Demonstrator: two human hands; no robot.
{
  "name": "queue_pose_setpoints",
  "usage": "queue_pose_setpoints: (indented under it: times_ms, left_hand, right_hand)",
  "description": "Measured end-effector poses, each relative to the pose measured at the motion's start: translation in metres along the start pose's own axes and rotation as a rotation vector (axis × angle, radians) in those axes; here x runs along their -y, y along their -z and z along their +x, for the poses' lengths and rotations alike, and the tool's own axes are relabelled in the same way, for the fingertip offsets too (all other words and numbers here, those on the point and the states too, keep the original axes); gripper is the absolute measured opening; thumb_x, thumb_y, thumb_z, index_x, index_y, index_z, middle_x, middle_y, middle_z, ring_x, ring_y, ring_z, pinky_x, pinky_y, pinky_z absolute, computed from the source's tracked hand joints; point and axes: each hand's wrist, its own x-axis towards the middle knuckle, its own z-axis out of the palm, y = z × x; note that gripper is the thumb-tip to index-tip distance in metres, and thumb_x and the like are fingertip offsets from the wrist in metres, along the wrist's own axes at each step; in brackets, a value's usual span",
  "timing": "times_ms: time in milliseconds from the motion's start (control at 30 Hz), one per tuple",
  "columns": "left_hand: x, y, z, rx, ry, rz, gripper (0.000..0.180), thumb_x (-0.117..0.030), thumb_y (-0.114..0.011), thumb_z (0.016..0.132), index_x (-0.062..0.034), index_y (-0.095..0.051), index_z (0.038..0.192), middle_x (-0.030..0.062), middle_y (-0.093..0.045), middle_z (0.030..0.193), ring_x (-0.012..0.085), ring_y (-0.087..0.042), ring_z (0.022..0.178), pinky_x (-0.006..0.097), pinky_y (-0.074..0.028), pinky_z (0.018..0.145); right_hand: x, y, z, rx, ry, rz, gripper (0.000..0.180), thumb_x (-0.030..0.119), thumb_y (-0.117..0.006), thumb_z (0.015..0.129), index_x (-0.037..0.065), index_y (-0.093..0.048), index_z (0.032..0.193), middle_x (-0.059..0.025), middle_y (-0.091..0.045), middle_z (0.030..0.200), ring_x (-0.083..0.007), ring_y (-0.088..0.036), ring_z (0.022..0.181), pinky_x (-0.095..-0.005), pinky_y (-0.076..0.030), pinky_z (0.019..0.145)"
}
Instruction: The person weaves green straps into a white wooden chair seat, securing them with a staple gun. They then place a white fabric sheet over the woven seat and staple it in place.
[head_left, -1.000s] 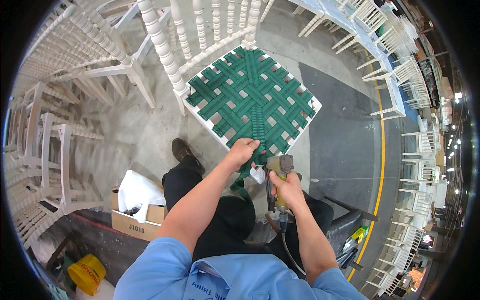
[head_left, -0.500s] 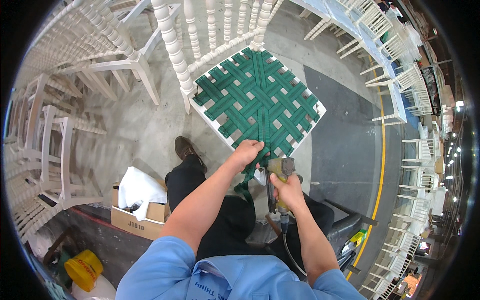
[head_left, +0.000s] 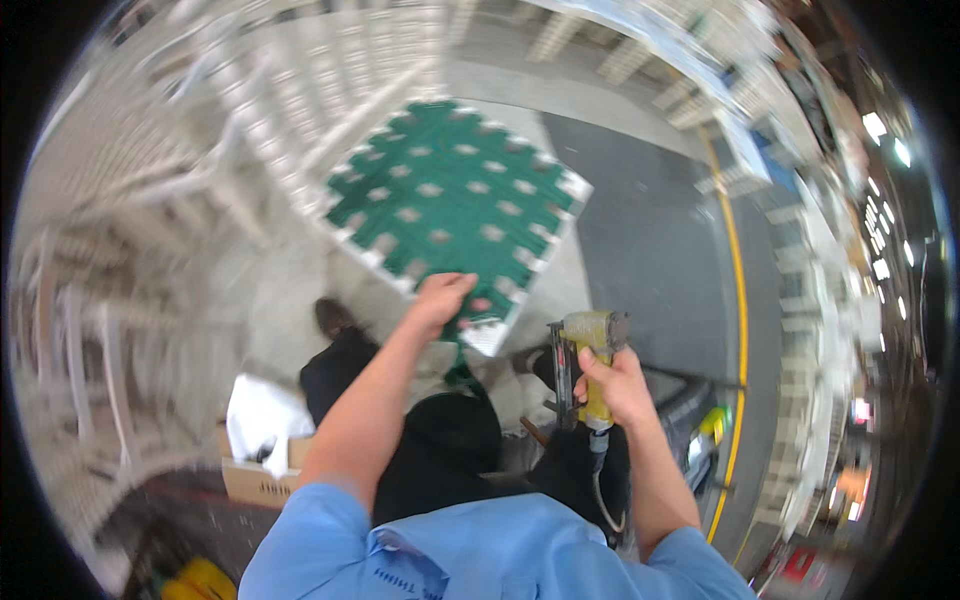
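A white chair with a green woven strap seat (head_left: 450,195) stands on the floor in front of me; the picture is blurred by motion. My left hand (head_left: 440,298) rests on the seat's near edge, fingers closed on the green webbing there. My right hand (head_left: 612,385) grips a yellow pneumatic staple gun (head_left: 590,345), held upright to the right of the seat's near corner and apart from it. A hose runs down from the gun's handle.
Stacks of white chairs (head_left: 150,200) crowd the left and far side. More white chairs line the right beyond a yellow floor line (head_left: 742,330). A cardboard box (head_left: 260,470) with white material sits at lower left, a yellow object (head_left: 200,580) below it.
The view has swung and blurred. My right hand has carried the staple gun rightward, away from the seat edge. My left hand stays on the seat's near edge.
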Motion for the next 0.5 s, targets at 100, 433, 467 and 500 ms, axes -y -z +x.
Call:
queue_pose_setpoints:
  times_ms: [100,433,467,500]
  left_hand:
    - [-0.003,-0.009,-0.006,0.054,-0.067,0.493,0.041,-0.038,-0.065,0.102,0.0002,-0.079,0.11,0.0078,-0.078,0.093,0.0158,-0.069,0.085,0.038,-0.054,0.076]
    - [0.029,-0.049,-0.045,-0.058,-0.529,1.073,0.042,-0.029,-0.071,0.1,0.0097,-0.065,0.116,0.0173,-0.07,0.085,0.0241,-0.068,0.059,0.039,-0.052,0.05]
    - [0.033,-0.054,-0.046,-0.106,-0.6,1.08,0.043,-0.029,-0.071,0.1,0.0101,-0.065,0.118,0.0182,-0.07,0.086,0.0246,-0.068,0.059,0.039,-0.051,0.049]
    - [0.034,-0.057,-0.045,-0.126,-0.552,1.104,0.046,-0.029,-0.071,0.1,0.0104,-0.065,0.122,0.0212,-0.072,0.093,0.0288,-0.071,0.068,0.04,-0.054,0.057]
  right_hand:
    - [-0.004,0.093,-0.058,-0.192,0.047,0.057,0.033,0.03,-0.072,0.104,0.002,-0.066,0.121,-0.0029,-0.067,0.091,-0.0141,-0.065,0.066,-0.0316,-0.054,0.059]
    - [-0.191,0.289,-0.16,-0.588,-0.199,0.539,0.056,0.041,-0.076,0.1,0.003,-0.057,0.136,-0.0108,-0.064,0.118,-0.0238,-0.068,0.076,-0.0393,-0.058,0.064]
    - [-0.213,0.294,-0.158,-0.557,-0.219,0.588,0.057,0.042,-0.076,0.1,0.003,-0.057,0.137,-0.0107,-0.064,0.119,-0.0243,-0.068,0.077,-0.0403,-0.059,0.064]
    - [-0.234,0.298,-0.157,-0.583,-0.292,0.624,0.057,0.042,-0.076,0.1,0.003,-0.056,0.137,-0.0107,-0.064,0.119,-0.0248,-0.068,0.078,-0.0414,-0.059,0.065]
